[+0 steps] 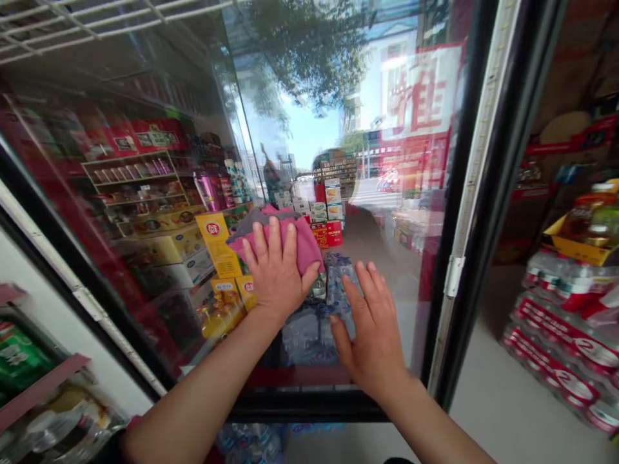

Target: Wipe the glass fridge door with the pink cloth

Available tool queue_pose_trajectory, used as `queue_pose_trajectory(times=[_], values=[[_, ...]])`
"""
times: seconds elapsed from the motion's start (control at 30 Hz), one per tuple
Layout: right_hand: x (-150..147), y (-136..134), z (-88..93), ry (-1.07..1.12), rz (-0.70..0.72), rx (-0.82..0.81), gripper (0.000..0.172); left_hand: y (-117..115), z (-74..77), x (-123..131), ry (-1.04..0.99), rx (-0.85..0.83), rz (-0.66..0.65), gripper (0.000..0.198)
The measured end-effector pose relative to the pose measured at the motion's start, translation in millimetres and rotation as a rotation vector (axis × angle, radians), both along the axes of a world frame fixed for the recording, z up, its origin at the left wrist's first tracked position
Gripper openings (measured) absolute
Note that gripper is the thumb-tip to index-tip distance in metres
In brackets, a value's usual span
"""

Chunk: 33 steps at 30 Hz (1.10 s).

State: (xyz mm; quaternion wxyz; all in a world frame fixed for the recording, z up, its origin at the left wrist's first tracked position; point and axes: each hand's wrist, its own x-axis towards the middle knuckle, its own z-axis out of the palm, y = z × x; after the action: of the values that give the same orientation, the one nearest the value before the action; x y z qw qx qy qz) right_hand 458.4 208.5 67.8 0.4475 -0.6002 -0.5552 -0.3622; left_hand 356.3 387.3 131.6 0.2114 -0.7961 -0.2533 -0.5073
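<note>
My left hand [275, 274] presses a pink and grey cloth [304, 241] flat against the glass of a black-framed door [309, 403]. Its fingers are stretched over the cloth, and the cloth's edges stick out around them. To its right, my right hand [374, 335] is raised at the lower part of the pane [411, 335], fingers apart and holding nothing. Whether its fingertips touch the glass, I cannot tell. Reflections of a street, a tree and a red sign lie over the pane, mixed with shop goods.
White wire shelving [97, 26] runs across the top left. At the lower left, a shelf with a pink edge strip [43, 393] holds bottles. Stacked packs of bottles [556, 348] stand on the floor at the right, with a yellow carton [578, 241] of bottles on top.
</note>
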Motion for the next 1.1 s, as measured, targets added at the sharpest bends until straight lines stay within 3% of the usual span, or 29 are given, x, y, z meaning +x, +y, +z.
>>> queue_pose_trajectory(times=[0.3,0.63,0.83,1.1], values=[[33.5,-34.4,8.7,0.007,-0.063,0.060,0.065,-61.1,50.2,85.3,0.103,0.105,-0.088,0.097],[40.4,-57.0,9.9,0.028,-0.086,0.088,0.065,-99.0,93.6,143.7,0.165,0.221,-0.209,0.090],[39.6,-65.0,12.4,0.023,-0.092,0.108,0.067,-115.1,103.0,167.8,0.187,0.262,-0.248,0.086],[29.1,-74.9,12.1,0.027,-0.109,0.091,0.066,-113.0,94.9,160.3,0.258,0.312,-0.248,0.079]])
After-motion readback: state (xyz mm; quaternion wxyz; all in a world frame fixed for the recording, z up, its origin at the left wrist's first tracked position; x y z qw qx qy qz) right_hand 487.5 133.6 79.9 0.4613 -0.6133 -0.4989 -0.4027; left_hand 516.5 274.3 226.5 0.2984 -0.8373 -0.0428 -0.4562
